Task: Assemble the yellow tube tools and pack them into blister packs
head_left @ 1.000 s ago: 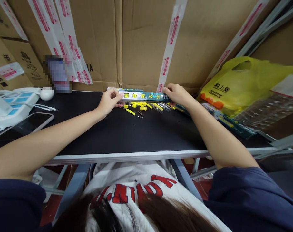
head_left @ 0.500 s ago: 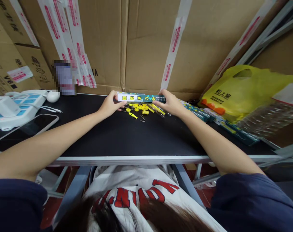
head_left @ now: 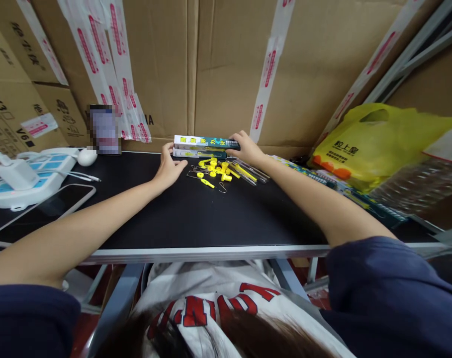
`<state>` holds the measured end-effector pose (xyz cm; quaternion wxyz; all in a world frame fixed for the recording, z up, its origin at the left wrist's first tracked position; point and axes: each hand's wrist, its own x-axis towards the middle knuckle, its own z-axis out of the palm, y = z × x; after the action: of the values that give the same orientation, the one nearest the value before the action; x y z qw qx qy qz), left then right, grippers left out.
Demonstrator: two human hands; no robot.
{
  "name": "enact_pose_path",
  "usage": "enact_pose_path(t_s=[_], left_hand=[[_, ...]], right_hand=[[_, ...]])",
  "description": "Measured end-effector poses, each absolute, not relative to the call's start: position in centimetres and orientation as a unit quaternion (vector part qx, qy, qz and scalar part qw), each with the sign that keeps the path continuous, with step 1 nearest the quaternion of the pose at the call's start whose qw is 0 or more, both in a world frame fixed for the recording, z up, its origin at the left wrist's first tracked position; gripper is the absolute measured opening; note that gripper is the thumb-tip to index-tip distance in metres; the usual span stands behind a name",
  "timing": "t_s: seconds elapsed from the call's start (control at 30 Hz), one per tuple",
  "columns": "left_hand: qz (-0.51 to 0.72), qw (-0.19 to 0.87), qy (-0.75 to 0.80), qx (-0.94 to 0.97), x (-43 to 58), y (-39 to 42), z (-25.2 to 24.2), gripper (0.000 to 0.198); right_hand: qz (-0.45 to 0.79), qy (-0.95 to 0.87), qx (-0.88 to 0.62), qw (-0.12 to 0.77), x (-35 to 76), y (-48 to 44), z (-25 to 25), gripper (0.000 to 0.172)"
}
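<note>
A slim white-and-green printed box (head_left: 199, 142) lies at the back of the black table, on top of a similar slim box (head_left: 196, 153). My right hand (head_left: 247, 147) grips the upper box by its right end. At the left ends of the two boxes is my left hand (head_left: 168, 166), thumb and fingers apart, holding nothing; whether its fingertips touch the boxes I cannot tell. In front of the boxes lies a pile of small yellow plastic parts (head_left: 220, 169) with bent wire hooks (head_left: 222, 187). Thin metal and clear rods or tubes (head_left: 250, 171) lie beside the pile, below my right hand.
More printed boxes (head_left: 304, 171) lie to the right, partly behind my right forearm. Beyond them sit a yellow plastic bag (head_left: 360, 144) and a clear plastic package (head_left: 408, 184). A power strip (head_left: 43, 186), cables and a phone (head_left: 43, 214) lie at left. Cardboard (head_left: 226, 74) walls the back.
The upper box has moved back and slightly left, uncovering the yellow parts, and now rests on another box. My left hand has let go of it; my right hand still holds its end.
</note>
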<state>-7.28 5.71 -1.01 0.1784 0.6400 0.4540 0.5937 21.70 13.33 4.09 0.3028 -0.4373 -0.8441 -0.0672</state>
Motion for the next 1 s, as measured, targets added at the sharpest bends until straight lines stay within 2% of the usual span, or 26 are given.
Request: enact_pose_path(t_s=[0.07,0.17,0.37,0.57,0.77,1.0], left_hand=[[0.529,0.17,0.505,0.66,-7.2,5.1,-1.1,0.064],[0.425,0.13,0.501,0.743,-6.8,3.7,-0.9,0.064],[0.359,0.049,0.461,0.81,-6.3,2.6,-0.4,0.052],[0.328,0.057,0.478,0.813,-6.3,2.3,-0.3,0.046],[0.347,0.105,0.439,0.822,-3.5,5.3,0.6,0.054],[0.256,0.146,0.502,0.813,0.8,10.8,1.1,0.06]], right_hand=[[-0.069,-0.84,-0.459,0.28,20.9,15.1,4.4,0.032],[-0.075,-0.842,-0.47,0.253,19.9,16.8,4.4,0.035],[-0.071,-0.842,-0.489,0.217,18.3,18.3,3.9,0.035],[-0.08,-0.84,-0.492,0.212,17.7,18.4,3.6,0.035],[-0.088,-0.86,-0.453,0.218,18.1,17.8,3.6,0.034],[-0.058,-0.886,-0.403,0.221,18.9,17.8,2.9,0.033]])
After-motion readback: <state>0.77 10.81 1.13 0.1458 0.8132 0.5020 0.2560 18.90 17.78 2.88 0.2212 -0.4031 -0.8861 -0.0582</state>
